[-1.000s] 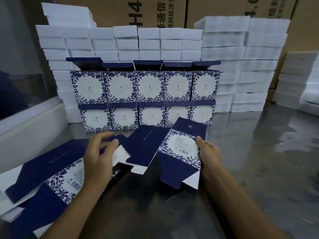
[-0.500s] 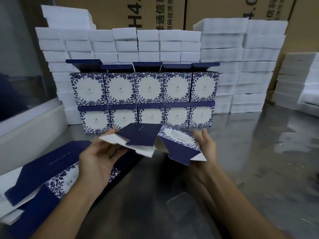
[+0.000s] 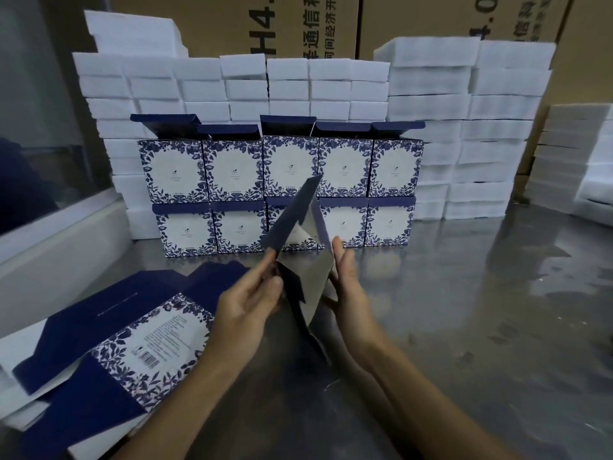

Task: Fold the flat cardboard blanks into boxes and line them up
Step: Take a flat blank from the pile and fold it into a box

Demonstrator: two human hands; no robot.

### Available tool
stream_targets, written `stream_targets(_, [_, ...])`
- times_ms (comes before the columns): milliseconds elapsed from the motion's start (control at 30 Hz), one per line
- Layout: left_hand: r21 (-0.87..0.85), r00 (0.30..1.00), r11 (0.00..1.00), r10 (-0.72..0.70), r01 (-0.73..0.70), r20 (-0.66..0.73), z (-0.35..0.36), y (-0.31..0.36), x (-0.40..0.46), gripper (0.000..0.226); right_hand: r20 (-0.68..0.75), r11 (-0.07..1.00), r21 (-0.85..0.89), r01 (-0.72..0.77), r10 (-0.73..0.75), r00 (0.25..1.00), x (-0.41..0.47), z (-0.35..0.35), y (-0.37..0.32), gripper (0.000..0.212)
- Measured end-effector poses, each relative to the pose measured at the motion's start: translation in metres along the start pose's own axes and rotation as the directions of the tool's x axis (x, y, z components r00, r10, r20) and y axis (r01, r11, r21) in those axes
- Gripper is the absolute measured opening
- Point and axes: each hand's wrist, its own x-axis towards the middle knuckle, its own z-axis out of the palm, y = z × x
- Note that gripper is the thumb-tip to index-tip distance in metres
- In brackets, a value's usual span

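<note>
Since a moment ago we've swung the blank [image 3: 298, 247] upright above the counter's middle; left hand [image 3: 247, 303] pinches it, right hand [image 3: 348, 287] lies flat alongside. Press panels square along their creases.

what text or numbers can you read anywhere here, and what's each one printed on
"H4." in large dark print, cut off, on the left brown carton behind the foam.
"4.0", cut off, on the right brown carton.
Chinese characters in columns on both cartons: cut off, not readable with certainty.
Fine print and barcode on the flat blank: too small.
Small logos on the folded boxes: too blurred.
</note>
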Motion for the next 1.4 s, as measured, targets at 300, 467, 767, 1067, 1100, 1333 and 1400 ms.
stream_targets(300, [0.1,0.987,0.983,0.157,-0.155,-0.016,0.005,0.014,-0.004,0.05,-0.041,0.979,-0.084,0.188,-0.192,0.981,-0.002,0.003,0.012,0.109])
stream_targets(467, [0.193,0.974,0.969,0.184,-0.157,-0.133,-0.004,0.014,-0.001,0.052,-0.13,0.976,0.001,0.216,-0.214,0.968,-0.001,-0.002,0.006,0.096])
stream_targets(767, [0.135,0.979,0.974,0.192,-0.182,-0.064,0.002,0.009,-0.003,0.06,-0.13,0.986,0.101,0.133,-0.119,0.984,-0.009,0.003,0.005,0.079])
stream_targets(1067, [0.158,0.985,0.973,0.171,-0.17,0.007,0.008,0.011,-0.007,0.075,0.12,0.943,-0.002,0.334,-0.332,0.936,-0.024,0.025,-0.003,0.04])
stream_targets(1100, [0.161,0.986,0.974,0.166,-0.161,-0.02,0.008,0.011,-0.007,0.072,0.096,0.943,-0.02,0.331,-0.328,0.94,-0.023,0.023,-0.003,0.034])
stream_targets(1333, [0.172,0.976,0.982,0.112,-0.08,-0.187,-0.011,0.016,-0.001,0.054,-0.15,0.839,-0.462,0.286,-0.391,0.908,-0.006,-0.001,-0.001,0.052])
stream_targets(1400, [0.149,0.974,0.987,0.086,-0.055,-0.211,-0.017,0.019,0.001,0.054,-0.16,0.84,-0.469,0.274,-0.386,0.909,-0.004,-0.008,-0.001,0.047])
